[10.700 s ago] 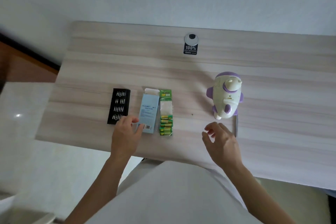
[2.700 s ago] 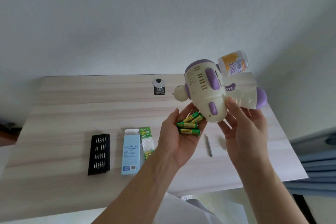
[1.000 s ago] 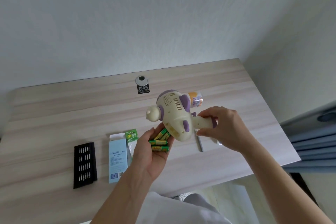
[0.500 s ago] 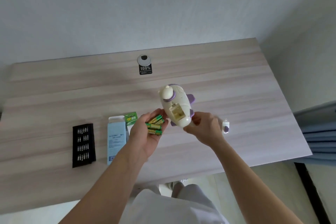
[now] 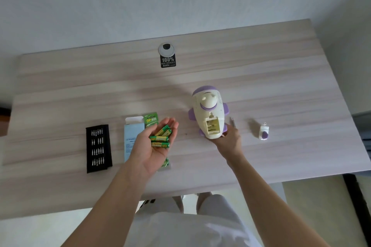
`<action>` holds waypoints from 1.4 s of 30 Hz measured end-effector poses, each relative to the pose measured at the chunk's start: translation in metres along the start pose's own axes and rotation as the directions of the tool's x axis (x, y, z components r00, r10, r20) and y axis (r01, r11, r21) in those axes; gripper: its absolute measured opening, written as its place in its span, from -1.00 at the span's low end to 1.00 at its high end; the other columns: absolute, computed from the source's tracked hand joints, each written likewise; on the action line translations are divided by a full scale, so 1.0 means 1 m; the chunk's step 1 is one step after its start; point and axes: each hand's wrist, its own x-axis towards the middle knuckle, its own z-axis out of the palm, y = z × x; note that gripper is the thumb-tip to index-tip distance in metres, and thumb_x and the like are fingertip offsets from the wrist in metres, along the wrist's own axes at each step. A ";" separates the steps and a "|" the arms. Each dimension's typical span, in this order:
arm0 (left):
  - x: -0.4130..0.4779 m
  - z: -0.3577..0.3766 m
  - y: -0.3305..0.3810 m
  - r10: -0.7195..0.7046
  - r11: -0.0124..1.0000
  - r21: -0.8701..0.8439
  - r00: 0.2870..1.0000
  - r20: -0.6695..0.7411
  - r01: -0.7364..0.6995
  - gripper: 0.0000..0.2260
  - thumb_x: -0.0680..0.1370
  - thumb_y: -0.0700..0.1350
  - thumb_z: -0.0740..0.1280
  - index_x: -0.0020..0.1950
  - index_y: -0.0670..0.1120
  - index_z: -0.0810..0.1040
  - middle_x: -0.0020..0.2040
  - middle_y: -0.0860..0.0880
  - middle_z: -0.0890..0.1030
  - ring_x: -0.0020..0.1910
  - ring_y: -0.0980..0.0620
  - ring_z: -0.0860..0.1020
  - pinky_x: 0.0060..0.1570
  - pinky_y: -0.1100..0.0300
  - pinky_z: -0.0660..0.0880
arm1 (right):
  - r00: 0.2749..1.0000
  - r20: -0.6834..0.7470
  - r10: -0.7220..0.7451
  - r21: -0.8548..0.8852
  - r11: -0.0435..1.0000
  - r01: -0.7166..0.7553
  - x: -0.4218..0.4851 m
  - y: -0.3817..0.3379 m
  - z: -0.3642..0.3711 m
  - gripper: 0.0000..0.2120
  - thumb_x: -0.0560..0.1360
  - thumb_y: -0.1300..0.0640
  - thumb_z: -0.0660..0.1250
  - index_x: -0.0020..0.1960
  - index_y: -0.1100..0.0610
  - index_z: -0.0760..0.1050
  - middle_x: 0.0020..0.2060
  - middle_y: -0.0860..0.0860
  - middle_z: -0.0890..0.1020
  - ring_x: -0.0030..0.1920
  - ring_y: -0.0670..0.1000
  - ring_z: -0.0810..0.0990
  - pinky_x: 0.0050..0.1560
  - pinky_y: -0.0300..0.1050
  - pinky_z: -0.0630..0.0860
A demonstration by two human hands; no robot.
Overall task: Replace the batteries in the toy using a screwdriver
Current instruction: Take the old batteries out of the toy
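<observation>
The cream and purple toy [image 5: 207, 110] lies on the wooden table [image 5: 281, 90] with its open battery compartment [image 5: 212, 126] facing up; the compartment looks empty. My right hand [image 5: 228, 142] grips the toy's near end. Left of it, my left hand [image 5: 149, 152] is palm up above the table, and several green batteries [image 5: 160, 138] lie loose in the palm. The small white and purple battery cover [image 5: 264, 132] sits to the right of the toy. The thin screwdriver [image 5: 232, 122] lies just behind my right hand, mostly hidden.
A black bit case [image 5: 98, 147] lies at the left, with a blue box [image 5: 131, 136] and a green battery pack [image 5: 150, 121] beside it, partly under my left hand. A cable grommet [image 5: 166, 49] and black label [image 5: 168, 61] are at the back.
My right hand has lowered the toy onto the table, compartment up. The left hand still carries the batteries and has dropped a little. The camera has tilted down.
</observation>
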 end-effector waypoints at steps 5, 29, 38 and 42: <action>-0.004 -0.007 -0.004 -0.013 1.000 0.014 1.000 -0.019 0.014 -0.76 0.64 -0.19 0.22 0.10 -0.31 0.61 0.14 -0.25 0.67 0.07 -0.15 0.69 0.11 0.00 0.60 | 1.000 0.009 0.001 0.098 0.995 -0.002 -0.003 0.004 0.000 -0.81 0.30 0.17 0.64 -0.22 0.09 0.63 -0.38 -0.06 0.64 -0.33 -0.18 0.53 -0.29 -0.32 0.44; -0.041 0.058 -0.035 -0.056 0.997 0.067 0.988 0.142 0.047 -0.82 0.53 -0.26 0.30 -0.01 -0.29 0.68 0.08 -0.23 0.69 0.00 -0.11 0.70 0.13 0.00 0.59 | 0.929 -0.123 -0.348 -0.046 0.938 0.345 -0.095 -0.083 -0.063 -0.86 0.48 0.01 0.44 -0.05 -0.01 0.49 -0.36 -0.03 0.60 -0.33 -0.01 0.61 -0.28 -0.05 0.59; -0.059 0.056 -0.029 0.184 0.983 0.003 0.977 0.104 -0.186 -0.78 0.61 -0.24 0.24 0.15 -0.16 0.64 0.16 -0.15 0.67 0.16 -0.13 0.62 0.32 -0.11 0.47 | 0.938 0.204 -0.279 0.087 0.960 0.267 -0.096 -0.127 0.004 -0.79 0.50 -0.01 0.46 -0.09 0.01 0.43 -0.40 0.04 0.58 -0.49 0.01 0.58 -0.49 -0.06 0.54; -0.067 0.039 -0.025 0.331 0.942 -0.058 0.944 0.001 -0.330 -0.75 0.66 -0.29 0.16 0.20 -0.21 0.60 0.17 -0.14 0.67 0.14 -0.05 0.65 0.23 -0.07 0.51 | 0.918 0.284 -0.276 0.032 0.960 0.279 -0.094 -0.126 0.029 -0.80 0.47 -0.03 0.48 -0.15 0.03 0.49 -0.40 0.03 0.57 -0.44 0.05 0.59 -0.36 0.04 0.59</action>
